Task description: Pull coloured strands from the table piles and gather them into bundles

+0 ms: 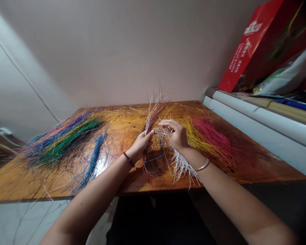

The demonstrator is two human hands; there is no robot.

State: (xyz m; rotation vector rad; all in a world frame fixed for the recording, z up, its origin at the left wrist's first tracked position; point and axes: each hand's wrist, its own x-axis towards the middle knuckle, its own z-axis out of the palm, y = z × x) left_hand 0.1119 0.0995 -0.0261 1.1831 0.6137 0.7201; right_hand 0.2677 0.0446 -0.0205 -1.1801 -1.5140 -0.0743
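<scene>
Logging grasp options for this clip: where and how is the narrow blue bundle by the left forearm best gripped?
Probably around the middle of the blue bundle, from above, closing across its length: it lies flat and fairly compact there, while its near end fans out loosely.

There are two hands (142, 141) (177, 135), two bracelets (128, 159) (203, 167), one table (283, 172).

My left hand (142, 143) grips a mixed bundle (153, 117). White strands (182, 166) lie below my right hand (177, 133), yellow strands (202, 142) to its right.
</scene>
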